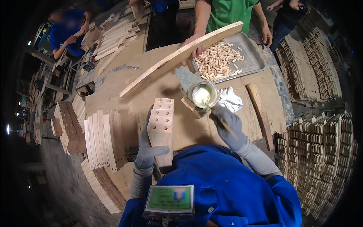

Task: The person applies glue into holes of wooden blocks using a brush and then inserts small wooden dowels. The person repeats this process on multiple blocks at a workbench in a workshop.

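Observation:
My left hand (150,153) is wrapped in a grey glove around a stack of pale wooden pieces (162,130). Their stepped ends face up, each with a pair of round drilled holes. In a grey glove too, my right hand (230,128) closes on a thin wooden stick (228,129) whose far end reaches the rim of a round pot (216,99). Creamy white liquid, like glue, fills part of that pot. Whether the stick ends in bristles is hidden. Beside the pot lies a crumpled white cloth (230,99).
A metal tray (257,65) holds many wooden dowels (217,62). Across the table, a person in green (229,17) holds a long wooden board (181,56). A curved wooden strip (260,115) lies at right. Stacked wooden parts (104,140) stand left; more stacks (315,159) rise right.

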The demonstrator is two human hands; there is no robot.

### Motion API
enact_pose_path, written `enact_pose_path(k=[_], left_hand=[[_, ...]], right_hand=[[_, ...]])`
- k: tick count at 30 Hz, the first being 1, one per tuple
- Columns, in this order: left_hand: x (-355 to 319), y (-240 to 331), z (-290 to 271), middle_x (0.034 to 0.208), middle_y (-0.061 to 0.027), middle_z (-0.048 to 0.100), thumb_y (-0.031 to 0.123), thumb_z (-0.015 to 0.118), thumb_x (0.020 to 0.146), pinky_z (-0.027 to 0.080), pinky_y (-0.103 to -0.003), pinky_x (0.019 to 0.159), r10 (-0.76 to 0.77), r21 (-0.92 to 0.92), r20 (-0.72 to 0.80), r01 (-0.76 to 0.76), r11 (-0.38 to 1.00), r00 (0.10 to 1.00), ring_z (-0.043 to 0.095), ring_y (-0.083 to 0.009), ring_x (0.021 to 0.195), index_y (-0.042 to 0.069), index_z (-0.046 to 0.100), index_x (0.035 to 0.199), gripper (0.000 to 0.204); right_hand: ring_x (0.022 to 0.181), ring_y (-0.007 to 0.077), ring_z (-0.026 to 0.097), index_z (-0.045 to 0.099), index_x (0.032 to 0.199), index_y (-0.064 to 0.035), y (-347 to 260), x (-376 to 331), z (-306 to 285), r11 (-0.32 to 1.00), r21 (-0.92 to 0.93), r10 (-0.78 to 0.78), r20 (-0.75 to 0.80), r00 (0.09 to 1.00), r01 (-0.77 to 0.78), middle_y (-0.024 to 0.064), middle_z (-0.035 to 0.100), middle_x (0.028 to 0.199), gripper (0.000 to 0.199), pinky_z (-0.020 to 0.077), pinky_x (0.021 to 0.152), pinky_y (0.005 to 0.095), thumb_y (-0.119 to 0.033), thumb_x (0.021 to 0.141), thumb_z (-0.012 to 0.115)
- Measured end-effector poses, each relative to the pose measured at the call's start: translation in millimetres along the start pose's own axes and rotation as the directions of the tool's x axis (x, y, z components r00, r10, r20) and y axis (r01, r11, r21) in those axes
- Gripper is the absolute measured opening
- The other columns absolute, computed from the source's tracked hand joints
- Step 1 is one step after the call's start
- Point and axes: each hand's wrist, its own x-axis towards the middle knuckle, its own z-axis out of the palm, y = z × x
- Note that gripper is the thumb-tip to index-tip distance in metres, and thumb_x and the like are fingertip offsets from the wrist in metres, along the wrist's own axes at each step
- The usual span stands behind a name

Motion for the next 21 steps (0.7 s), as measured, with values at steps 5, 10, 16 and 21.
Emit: enact_pose_path(k=[5,10,16,21], left_hand=[[4,2,3,0.126,-0.01,0.05,0.009,0.074,0.048,0.039,-0.031,0.096,-0.032,0.014,0.009,0.031,0.999,0.999,0.049,-0.0186,0.113,-0.001,0.03,0.139,0.101],[7,5,11,0.136,-0.0124,0.041,0.008,0.073,0.048,0.035,-0.034,0.102,-0.035,-0.055,0.084,0.04,0.998,0.996,0.042,-0.0217,0.124,0.002,0.013,0.146,0.115],[9,5,13,0.139,-0.0131,0.038,0.01,0.075,0.049,0.033,-0.035,0.104,-0.015,-0.046,0.128,0.021,0.999,0.992,0.038,-0.0232,0.128,0.003,0.013,0.146,0.115],[7,2,10,0.141,-0.0137,0.035,0.005,0.076,0.051,0.031,-0.035,0.105,0.001,-0.062,0.138,0.008,0.998,0.99,0.037,-0.0237,0.129,0.002,0.012,0.145,0.114]], right_hand=[[0.081,0.0275,0.066,0.057,0.095,-0.002,-14,-12,-22,0.981,0.178,0.067,0.088,0.994,-0.081,0.0138,0.066,0.089,0.02,0.0535,0.07,0.0315,0.002,0.078,0.065],[0.085,0.0143,0.062,0.061,0.098,0.0049,-2,-5,-18,0.755,0.524,0.452,0.019,0.892,-0.394,0.0121,0.066,0.091,0.018,0.0504,0.072,0.0254,0.004,0.081,0.064],[0.078,0.0214,0.065,0.062,0.095,0.0014,4,-14,1,0.882,0.316,0.364,0.015,0.931,-0.35,0.0139,0.066,0.088,0.017,0.0509,0.068,0.0287,-0.003,0.08,0.067],[0.08,0.0257,0.065,0.059,0.092,0.0012,-12,-11,1,0.955,0.238,0.181,-0.004,0.984,-0.175,0.0159,0.065,0.089,0.014,0.051,0.07,0.0309,-0.002,0.08,0.067]])
